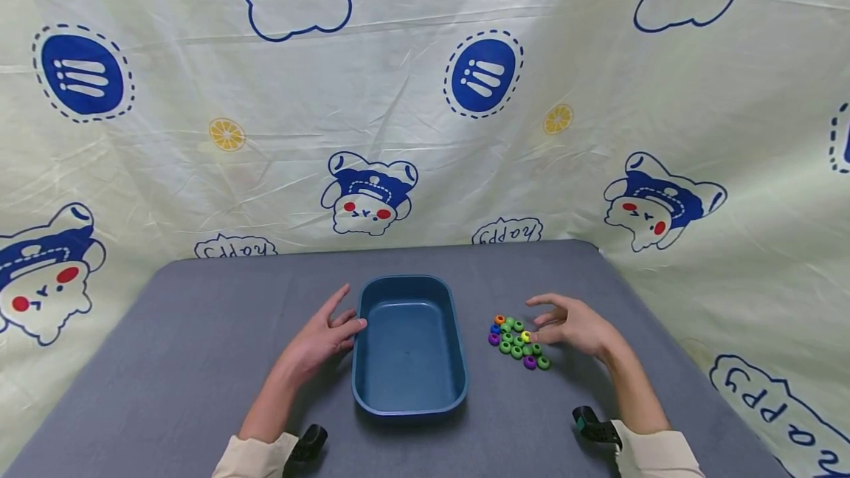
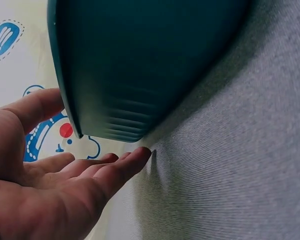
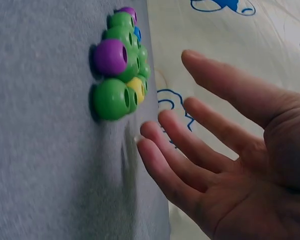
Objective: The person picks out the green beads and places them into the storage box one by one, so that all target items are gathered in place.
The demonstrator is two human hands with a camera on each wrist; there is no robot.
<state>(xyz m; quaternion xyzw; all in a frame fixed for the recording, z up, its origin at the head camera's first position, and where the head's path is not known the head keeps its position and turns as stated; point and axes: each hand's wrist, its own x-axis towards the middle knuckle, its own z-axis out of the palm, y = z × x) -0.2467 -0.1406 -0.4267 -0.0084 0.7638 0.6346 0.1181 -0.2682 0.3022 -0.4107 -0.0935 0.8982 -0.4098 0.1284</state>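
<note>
An oblong blue plastic bin (image 1: pixel 409 349) with nothing in it stands in the middle of the table. At its left side is my left hand (image 1: pixel 320 338), the thumb touching the rim and the other fingers loosely extended; the left wrist view shows the bin's outer wall (image 2: pixel 120 75) close by. To the right of the bin lies a cluster of round beads, mostly green ones (image 1: pixel 516 352), with purple (image 1: pixel 529 362), yellow, blue and orange among them. My right hand (image 1: pixel 572 324) hovers just right of the beads, fingers spread and holding nothing. In the right wrist view a green bead (image 3: pixel 110 100) is nearest to the fingertips.
Grey cloth covers the table (image 1: pixel 199 360). Behind and beside it hangs a pale curtain (image 1: pixel 398 94) with blue cartoon prints. A black band (image 1: pixel 308 445) is on the left wrist, another (image 1: pixel 595 428) on the right.
</note>
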